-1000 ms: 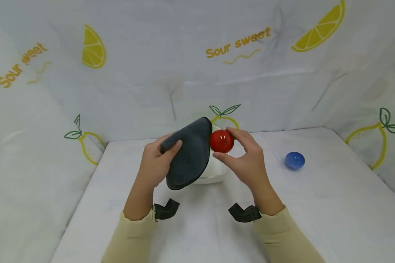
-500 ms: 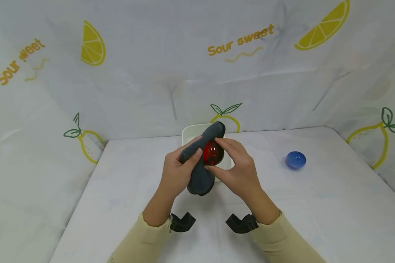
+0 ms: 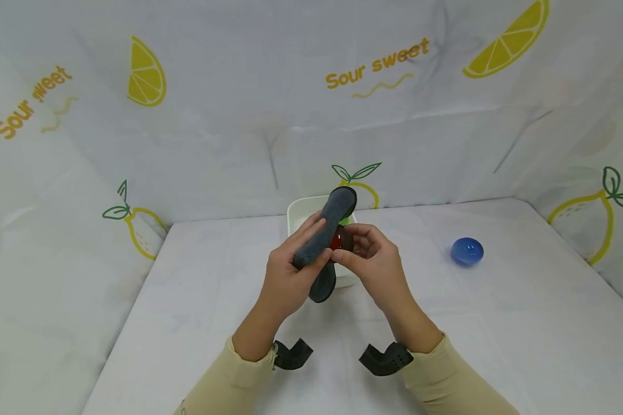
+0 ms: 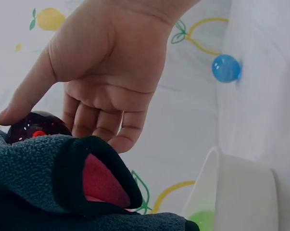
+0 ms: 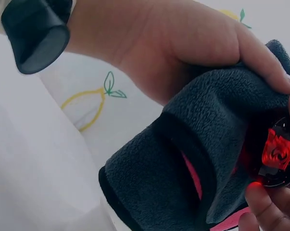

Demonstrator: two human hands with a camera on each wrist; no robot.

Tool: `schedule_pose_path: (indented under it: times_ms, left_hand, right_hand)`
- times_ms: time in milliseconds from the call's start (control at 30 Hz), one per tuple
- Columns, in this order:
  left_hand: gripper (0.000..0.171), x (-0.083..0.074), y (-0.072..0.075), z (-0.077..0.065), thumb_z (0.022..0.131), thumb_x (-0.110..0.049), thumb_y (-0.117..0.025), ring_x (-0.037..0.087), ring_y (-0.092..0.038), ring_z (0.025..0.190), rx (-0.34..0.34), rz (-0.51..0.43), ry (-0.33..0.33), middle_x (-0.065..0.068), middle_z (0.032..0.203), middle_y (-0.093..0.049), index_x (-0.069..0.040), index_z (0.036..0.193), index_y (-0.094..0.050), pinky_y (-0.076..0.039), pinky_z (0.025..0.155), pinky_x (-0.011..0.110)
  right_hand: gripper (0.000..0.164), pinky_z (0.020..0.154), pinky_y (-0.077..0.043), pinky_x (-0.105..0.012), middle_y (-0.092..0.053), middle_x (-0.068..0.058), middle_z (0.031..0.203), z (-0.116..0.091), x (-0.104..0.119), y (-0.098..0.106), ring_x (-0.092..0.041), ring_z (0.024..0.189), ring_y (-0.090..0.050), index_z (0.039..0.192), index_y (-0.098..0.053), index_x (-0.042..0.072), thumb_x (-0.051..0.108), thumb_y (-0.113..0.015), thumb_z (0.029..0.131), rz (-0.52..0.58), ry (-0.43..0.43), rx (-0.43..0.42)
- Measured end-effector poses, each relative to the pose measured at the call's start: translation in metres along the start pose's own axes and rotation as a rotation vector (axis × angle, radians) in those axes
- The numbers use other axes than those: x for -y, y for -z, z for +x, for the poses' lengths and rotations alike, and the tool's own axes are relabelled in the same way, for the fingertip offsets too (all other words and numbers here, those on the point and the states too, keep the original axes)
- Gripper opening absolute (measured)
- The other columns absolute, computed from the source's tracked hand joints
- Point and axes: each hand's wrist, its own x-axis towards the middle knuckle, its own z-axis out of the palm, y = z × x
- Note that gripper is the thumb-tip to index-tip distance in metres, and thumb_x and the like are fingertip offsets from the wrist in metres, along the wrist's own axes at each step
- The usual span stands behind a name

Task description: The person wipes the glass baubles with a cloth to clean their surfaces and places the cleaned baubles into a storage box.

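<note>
My left hand (image 3: 291, 274) grips a folded dark grey cloth (image 3: 322, 239) with a black edge; pink shows inside its fold in both wrist views. Against the cloth sits a glossy red ball (image 3: 344, 238), partly covered by the fold and fingers. My right hand (image 3: 371, 259) holds this ball by its right side, thumb in front and fingers behind. In the right wrist view the red ball (image 5: 278, 149) is partly wrapped by the cloth (image 5: 217, 96). Both hands are above the table, in front of a white container.
The white container (image 3: 297, 210) stands at the back of the table, partly hidden by the cloth; something green (image 4: 202, 219) is inside it. A blue ball (image 3: 467, 252) lies on the white-covered table (image 3: 213, 288) to the right. A lemon-print sheet (image 3: 213, 144) hangs behind.
My left hand has moved right with the cloth, folding it around the red ball. The right hand has come slightly left and lower, and its fingers have shifted on the ball. The blue ball stays put.
</note>
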Motion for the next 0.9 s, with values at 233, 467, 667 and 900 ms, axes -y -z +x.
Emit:
schedule_pose_path:
  times_ms: [233,467,667,900]
  left_hand:
    - [0.057,-0.0013,-0.0013,-0.0015,0.097,-0.017,-0.065,0.015,-0.05,0.134,0.017,0.006,0.076,0.0,0.148,-0.05,-0.019,0.15,-0.043,-0.047,0.103,0.037]
    - [0.055,-0.0035,0.0022,-0.001,0.097,-0.023,-0.064,0.015,-0.058,0.126,0.011,0.038,0.103,0.003,0.142,-0.056,-0.02,0.148,-0.045,-0.052,0.097,0.035]
    - [0.052,-0.0029,0.006,0.001,0.097,-0.019,-0.063,0.016,-0.058,0.126,0.027,0.037,0.08,0.004,0.141,-0.056,-0.016,0.147,-0.048,-0.051,0.099,0.034]
    - [0.049,0.0009,0.0057,0.0021,0.095,-0.019,-0.066,0.013,-0.045,0.138,0.01,0.042,0.073,-0.002,0.148,-0.05,-0.017,0.143,-0.054,-0.041,0.111,0.037]
  right_hand:
    - [0.058,0.084,-0.054,-0.021,-0.065,-0.005,0.118,0.0015,0.0003,0.0027,-0.018,0.101,-0.061,0.128,-0.06,0.007,0.006,-0.085,0.075,-0.084,0.085,-0.03]
    - [0.071,0.103,-0.046,-0.021,-0.062,-0.006,0.132,0.0001,-0.003,0.0038,-0.02,0.119,-0.057,0.132,-0.06,0.009,-0.001,-0.088,0.068,-0.384,0.468,-0.037]
    - [0.068,0.104,-0.042,-0.017,-0.062,-0.013,0.131,0.0037,-0.0054,0.0046,-0.03,0.116,-0.056,0.125,-0.063,0.0,-0.007,-0.089,0.062,-0.602,0.784,-0.098]
    - [0.068,0.107,-0.04,-0.019,-0.06,-0.019,0.133,0.0054,-0.0071,0.0048,-0.034,0.117,-0.057,0.127,-0.061,-0.006,-0.008,-0.088,0.064,-0.632,0.855,-0.148]
